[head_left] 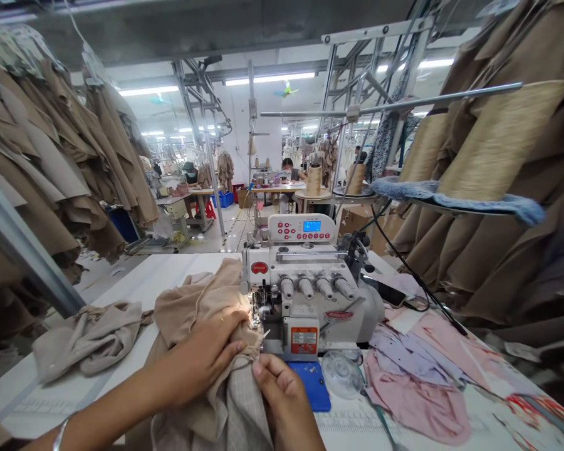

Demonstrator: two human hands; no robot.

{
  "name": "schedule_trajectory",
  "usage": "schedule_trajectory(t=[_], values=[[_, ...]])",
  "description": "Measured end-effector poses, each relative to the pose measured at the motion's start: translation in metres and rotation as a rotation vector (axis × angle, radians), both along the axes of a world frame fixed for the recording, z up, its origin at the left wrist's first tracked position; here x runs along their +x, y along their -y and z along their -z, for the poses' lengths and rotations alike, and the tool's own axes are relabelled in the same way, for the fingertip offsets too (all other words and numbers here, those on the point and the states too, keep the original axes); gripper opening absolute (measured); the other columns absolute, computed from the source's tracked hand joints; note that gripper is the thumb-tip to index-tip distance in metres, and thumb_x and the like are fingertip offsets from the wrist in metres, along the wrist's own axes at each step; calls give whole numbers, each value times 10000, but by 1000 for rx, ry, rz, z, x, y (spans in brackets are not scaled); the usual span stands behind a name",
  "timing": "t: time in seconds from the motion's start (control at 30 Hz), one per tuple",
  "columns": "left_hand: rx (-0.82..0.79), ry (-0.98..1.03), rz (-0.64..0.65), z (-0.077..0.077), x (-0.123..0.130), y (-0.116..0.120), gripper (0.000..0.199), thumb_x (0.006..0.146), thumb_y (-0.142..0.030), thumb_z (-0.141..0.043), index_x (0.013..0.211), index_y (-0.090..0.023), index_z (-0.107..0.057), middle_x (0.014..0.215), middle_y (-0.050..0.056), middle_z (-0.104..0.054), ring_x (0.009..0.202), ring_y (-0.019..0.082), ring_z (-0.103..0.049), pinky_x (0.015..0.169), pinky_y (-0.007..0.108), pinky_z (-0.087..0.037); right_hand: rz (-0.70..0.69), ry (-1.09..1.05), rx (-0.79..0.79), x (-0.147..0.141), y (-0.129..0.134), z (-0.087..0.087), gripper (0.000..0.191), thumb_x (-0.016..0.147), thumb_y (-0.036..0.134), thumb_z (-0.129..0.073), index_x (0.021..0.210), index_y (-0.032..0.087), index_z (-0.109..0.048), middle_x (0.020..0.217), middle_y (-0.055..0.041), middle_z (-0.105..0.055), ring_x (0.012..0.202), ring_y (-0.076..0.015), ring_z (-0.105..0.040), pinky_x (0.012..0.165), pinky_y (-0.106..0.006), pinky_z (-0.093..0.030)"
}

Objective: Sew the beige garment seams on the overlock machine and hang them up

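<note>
A tan garment (188, 313) lies bunched at the left side of a white overlock sewing machine (305, 269), its edge under the lit needle area. My left hand (216, 344) rests on the cloth close to the presser foot, fingers reaching forward and pressing the fabric down. Just in front of the machine, my right hand (282, 388) pinches the garment's edge between thumb and curled fingers. A paler checked side of the cloth (244, 401) hangs below the hands toward me.
Another beige garment (94, 338) is heaped on the left of the table. Pink and lilac cloth pieces (418, 369) lie at right, beside a clear round dish (342, 374). Thread cones (502, 144) stand above right. Brown garments (56, 144) hang on both sides. A person (289, 178) sits further back.
</note>
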State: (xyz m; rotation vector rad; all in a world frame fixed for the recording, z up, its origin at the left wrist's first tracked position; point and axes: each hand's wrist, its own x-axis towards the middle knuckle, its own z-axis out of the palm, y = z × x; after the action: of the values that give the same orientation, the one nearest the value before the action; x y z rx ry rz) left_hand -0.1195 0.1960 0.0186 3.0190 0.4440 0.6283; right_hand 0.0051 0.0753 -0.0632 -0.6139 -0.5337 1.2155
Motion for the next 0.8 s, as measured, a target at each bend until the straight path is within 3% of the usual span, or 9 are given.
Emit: schedule_trajectory(t=[0.1,0.2,0.27,0.33,0.43,0.53,0.6,0.7,0.8], values=[[177,79,55,1,-4,12,379,1007,-339,-455,1355,-194,-495,1342,108,-617,1216,245,-588,1006,400,-502,-53,13,58,0,7,-6,301,832,441,-803,1034,231,-728,995,-42,-742,970,-208,-664,956,-332,-442],[418,191,83,18,-16,34,372,973,-381,-515,1278,-180,-586,1206,107,-686,1059,280,-642,919,425,-509,-16,227,37,5,14,-15,430,816,502,-796,1139,229,-716,1159,-68,-713,1162,-250,-600,1031,-352,-401],[439,227,34,31,-24,41,293,993,-253,-453,1221,-156,-610,992,84,-723,837,217,-668,761,339,-529,-8,342,-10,10,17,-20,525,784,546,-804,1186,224,-700,1195,-75,-702,1184,-269,-587,1034,-371,-408],[374,224,-27,35,-31,41,307,985,-137,-366,1188,-147,-596,888,70,-705,746,190,-661,673,294,-529,-39,380,-57,12,18,-24,590,763,571,-808,1217,215,-684,1216,-82,-694,1161,-274,-597,1046,-393,-405],[220,249,-110,22,-35,37,261,976,-136,-348,1118,-191,-560,908,55,-697,795,185,-685,671,267,-551,-110,354,-82,4,15,-27,590,761,561,-810,1225,219,-679,1227,-83,-690,1148,-271,-599,1051,-406,-398],[76,283,-141,4,-28,41,203,999,-186,-340,1096,-215,-515,846,21,-690,739,158,-693,611,220,-536,-258,61,6,-14,5,-23,529,760,522,-809,1190,236,-697,1199,-85,-702,1131,-292,-619,1014,-437,-431],[100,256,-97,-1,-21,45,186,1020,-245,-344,1008,-227,-529,754,1,-661,658,163,-671,556,227,-504,-334,-135,67,-24,-2,-15,444,782,473,-793,1149,237,-716,1142,-93,-723,1074,-307,-655,969,-471,-464],[252,188,0,0,-14,48,300,1039,-259,-321,840,-230,-544,692,2,-618,584,177,-622,499,255,-445,-286,-117,66,-24,-6,-5,376,790,408,-821,1114,242,-729,1065,-76,-750,1061,-288,-670,992,-467,-452],[309,194,64,-5,-14,46,315,1041,-205,-301,934,-202,-598,718,22,-608,592,171,-590,497,253,-428,-126,41,71,-15,1,-2,485,796,447,-829,1228,283,-679,1233,-49,-695,1240,-248,-567,1109,-403,-349]])
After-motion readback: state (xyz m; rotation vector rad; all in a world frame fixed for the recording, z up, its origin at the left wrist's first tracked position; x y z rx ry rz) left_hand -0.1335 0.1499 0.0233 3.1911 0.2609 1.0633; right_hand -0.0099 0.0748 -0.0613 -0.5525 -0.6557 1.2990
